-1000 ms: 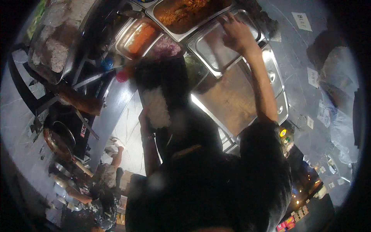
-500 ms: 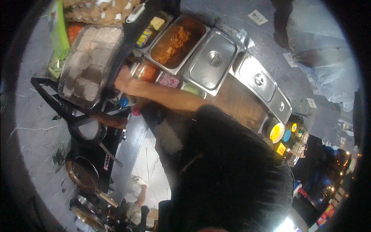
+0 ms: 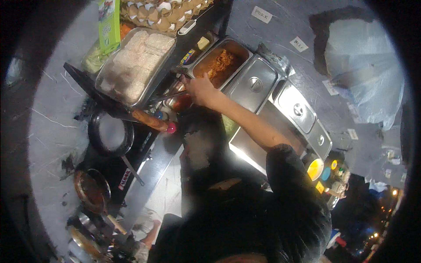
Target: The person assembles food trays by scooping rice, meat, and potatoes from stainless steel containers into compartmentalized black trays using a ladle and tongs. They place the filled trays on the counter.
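My right hand (image 3: 203, 91) reaches forward from a dark sleeve and hovers over small containers beside a steel pan (image 3: 228, 65) of orange-brown cooked food. Its fingers look closed around something dark and thin, which I cannot make out. Below the hand sits a small container with red contents (image 3: 181, 103). Nearby lies a reddish-brown rod-like thing (image 3: 149, 120), and a pink round cap (image 3: 171, 127) shows by its end. A clear tray of white rice-like food (image 3: 138, 63) stands to the left. My left hand is not visible.
Lidded steel pans (image 3: 256, 81) run to the right, with a yellow-filled bowl (image 3: 314, 169) beyond them. On the left are a black frying pan (image 3: 111, 131) and a brown-stained pan (image 3: 92, 188). Egg trays (image 3: 169, 13) stand at the back. Plastic sheeting (image 3: 364, 70) covers the right side.
The view has turned, shifting the tray and pans. My right hand has moved from the rice tray's edge to the right, nearer the pan of cooked food.
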Demonstrator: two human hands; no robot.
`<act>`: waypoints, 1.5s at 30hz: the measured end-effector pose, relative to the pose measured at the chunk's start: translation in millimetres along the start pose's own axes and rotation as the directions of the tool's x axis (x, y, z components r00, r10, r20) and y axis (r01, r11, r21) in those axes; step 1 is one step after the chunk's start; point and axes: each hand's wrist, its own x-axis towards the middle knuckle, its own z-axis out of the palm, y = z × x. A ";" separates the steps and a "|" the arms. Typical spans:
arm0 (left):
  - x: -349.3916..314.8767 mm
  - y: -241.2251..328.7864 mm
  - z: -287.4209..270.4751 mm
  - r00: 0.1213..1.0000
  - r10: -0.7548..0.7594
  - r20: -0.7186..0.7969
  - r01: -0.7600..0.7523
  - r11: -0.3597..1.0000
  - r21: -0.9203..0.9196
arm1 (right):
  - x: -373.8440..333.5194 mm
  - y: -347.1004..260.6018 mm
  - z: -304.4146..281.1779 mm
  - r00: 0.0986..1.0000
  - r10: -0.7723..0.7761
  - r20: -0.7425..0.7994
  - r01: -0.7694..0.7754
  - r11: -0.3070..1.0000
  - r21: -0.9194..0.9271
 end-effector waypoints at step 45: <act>16.3 14.3 21.2 0.999 0.044 0.028 -0.041 0.991 -0.127 | 35.2 233.6 62.2 0.934 -0.015 0.356 0.156 0.915 -0.371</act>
